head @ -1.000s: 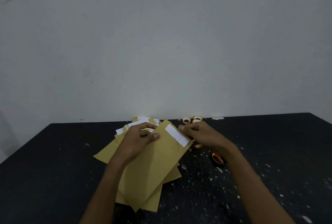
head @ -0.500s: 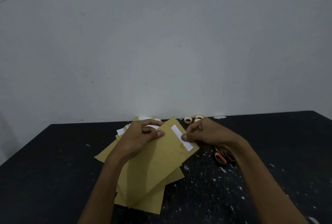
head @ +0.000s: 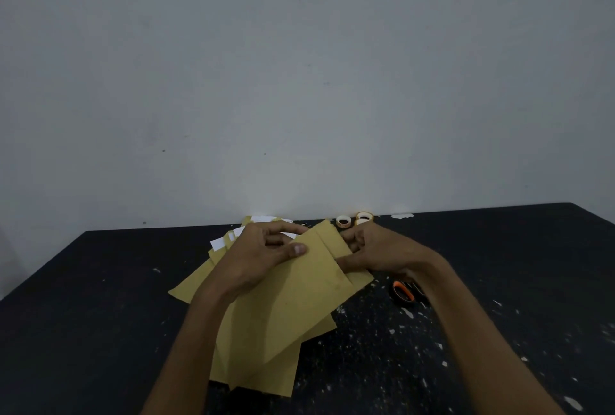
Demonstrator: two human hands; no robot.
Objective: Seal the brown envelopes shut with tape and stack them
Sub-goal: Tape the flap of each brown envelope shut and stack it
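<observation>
Lower centre: pile (head: pixel 263 378) of brown envelopes fanned on the black table (head: pixel 100 314). The top envelope (head: pixel 293 301) slants up toward mid-frame, far end held by both hands. Change vs half a sec ago: the white strip on the flap (head: pixel 336 244) no longer shows. Flap is now folded over, brown only, so closing looks done and tape is prob. next. Left hand (head: pixel 263 258) grips the upper-left edge, thumb on top, fingers behind. Right hand (head: pixel 379 251) pinches the flap end, fingers curled. Orange-handled scissors (head: pixel 403 291) lie right of centre. Tape rolls (head: pixel 344 221) sit at the far edge, untouched.
</observation>
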